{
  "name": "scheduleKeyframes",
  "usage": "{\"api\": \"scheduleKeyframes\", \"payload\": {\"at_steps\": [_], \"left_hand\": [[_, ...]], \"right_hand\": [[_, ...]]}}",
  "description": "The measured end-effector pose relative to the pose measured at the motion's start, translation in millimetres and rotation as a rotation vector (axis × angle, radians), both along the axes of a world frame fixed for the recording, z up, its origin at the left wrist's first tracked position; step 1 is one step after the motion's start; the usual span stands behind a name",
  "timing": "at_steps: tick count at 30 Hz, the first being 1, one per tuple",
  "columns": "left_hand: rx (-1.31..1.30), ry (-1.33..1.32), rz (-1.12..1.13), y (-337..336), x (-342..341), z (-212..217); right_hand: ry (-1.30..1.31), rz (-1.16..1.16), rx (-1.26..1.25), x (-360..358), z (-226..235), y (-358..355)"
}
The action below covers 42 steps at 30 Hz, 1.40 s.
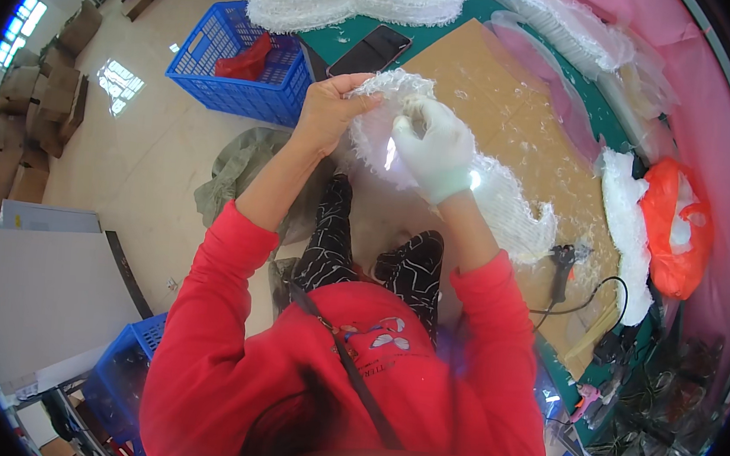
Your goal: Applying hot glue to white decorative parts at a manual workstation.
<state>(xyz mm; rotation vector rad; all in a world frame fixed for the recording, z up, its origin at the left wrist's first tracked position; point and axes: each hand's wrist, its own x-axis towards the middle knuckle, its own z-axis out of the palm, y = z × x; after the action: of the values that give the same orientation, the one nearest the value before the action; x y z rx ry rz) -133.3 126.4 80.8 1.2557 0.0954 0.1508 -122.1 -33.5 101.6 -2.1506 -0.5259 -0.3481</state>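
Note:
My left hand (330, 110), bare, pinches the edge of a white fluffy, fringed fabric piece (514, 208). The piece runs from my fingers across to the right, lying partly on a brown board (514, 111). A sheer, shiny patch shows between my hands. My right hand (434, 147) wears a white glove and is over the piece, thumb and fingers curled together near its upper edge. Whatever lies between the gloved fingertips is too small to make out. Right of the piece, a black glue gun (563, 267) with a cable rests on the board.
A phone (370, 51) lies on the green table beside a stack of white fluffy pieces (359, 0). At left stands a blue crate (229, 90) with a red item inside. An orange bag (676, 229) and another white fluffy strip (623, 233) are at right. Cardboard boxes (50, 105) stand far left.

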Motion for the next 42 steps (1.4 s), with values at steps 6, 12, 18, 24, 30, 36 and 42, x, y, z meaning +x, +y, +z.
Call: {"api": "scheduleKeyframes", "payload": {"at_steps": [6,12,18,24,30,36,42], "left_hand": [[-0.052,-0.031,0.062,-4,3,2],[-0.046,-0.018,0.037,1,8,-2],[-0.096,0.001,0.024,0,9,-5],[-0.074,0.001,0.007,-2,9,-4],[-0.12,-0.047,-0.006,-10,8,4],[-0.071,-0.085,-0.074,-14,3,6],[0.107,-0.107,-0.13,-17,-2,13]], "right_hand": [[0.005,0.076,-0.058,-12,-18,-4],[0.065,0.531,-0.165,-65,-46,-14],[0.54,0.463,-0.52,-75,-56,-44],[0.519,0.222,-0.408,-80,-72,-87],[0.505,0.317,-0.104,-79,-70,-101],[0.659,0.366,0.448,-40,3,-66],[0.683,0.365,0.635,-11,21,-32]]}}
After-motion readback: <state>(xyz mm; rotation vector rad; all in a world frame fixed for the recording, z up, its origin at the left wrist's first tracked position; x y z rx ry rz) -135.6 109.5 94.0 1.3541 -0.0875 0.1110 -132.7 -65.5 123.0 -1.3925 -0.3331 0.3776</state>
